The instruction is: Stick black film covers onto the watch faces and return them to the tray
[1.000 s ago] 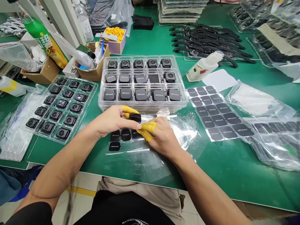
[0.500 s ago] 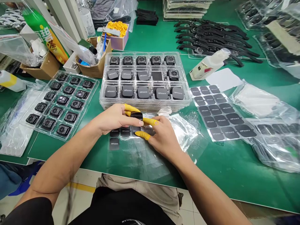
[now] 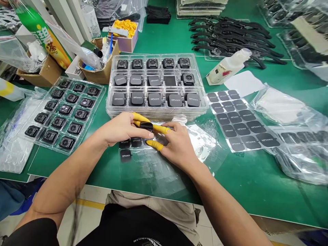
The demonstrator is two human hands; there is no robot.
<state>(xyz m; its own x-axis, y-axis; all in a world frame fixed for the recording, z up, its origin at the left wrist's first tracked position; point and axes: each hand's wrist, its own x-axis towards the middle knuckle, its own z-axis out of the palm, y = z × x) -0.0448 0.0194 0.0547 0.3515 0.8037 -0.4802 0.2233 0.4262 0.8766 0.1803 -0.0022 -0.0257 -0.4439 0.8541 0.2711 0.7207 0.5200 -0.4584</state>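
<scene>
A black, glossy smartwatch body (image 3: 146,126) is held up between my hands, over a clear film sheet with dark HiFuture stickers (image 3: 125,155). My left hand (image 3: 120,129) is closed on it, with yellow finger cots on its fingers and a bare thumb in front. From the other side my right hand (image 3: 180,141) grips its edge with the index finger; the thumb, also in a yellow cot, sits lower, over the stickers. Part of the watch body is hidden by fingers. Just beyond, a clear tray (image 3: 156,111) holds several watch bodies, many topped with dark HiFuture stickers.
On the left lies another clear tray (image 3: 88,128) of watch bodies. A sticker sheet (image 3: 239,119) and white bottle (image 3: 228,67) are at the right. Behind are black watch straps (image 3: 230,37), a box of yellow finger cots (image 3: 126,32) and a cardboard box (image 3: 102,70).
The view has shifted slightly, so the table things sit a little higher and further left. My hands keep nearly the same hold on the watch body.
</scene>
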